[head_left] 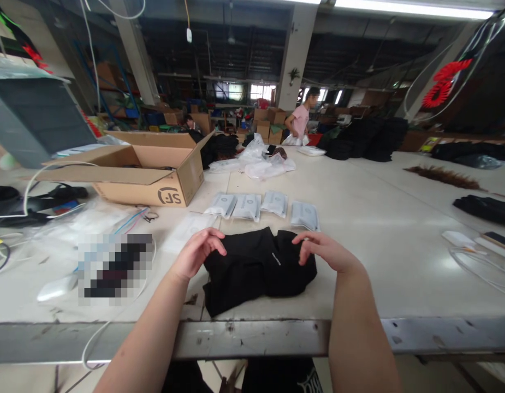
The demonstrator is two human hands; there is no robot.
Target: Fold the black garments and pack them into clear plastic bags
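- A wide white bench (358,218) is stretching out before me in a warehouse.
- A folded black garment (256,270) is lying near its front edge.
- My left hand (197,252) and right hand (328,252) are pinching its upper corners, fingers curled in a loose grip.
- Four small packets (262,206) are lying just behind it.

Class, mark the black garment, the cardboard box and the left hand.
black garment (256,270), head view, middle of fabric
cardboard box (154,188), head view, front wall
left hand (197,252), head view, back of hand

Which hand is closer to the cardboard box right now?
Left. The left hand rests on the black garment just below the cardboard box; the right hand lies farther right.
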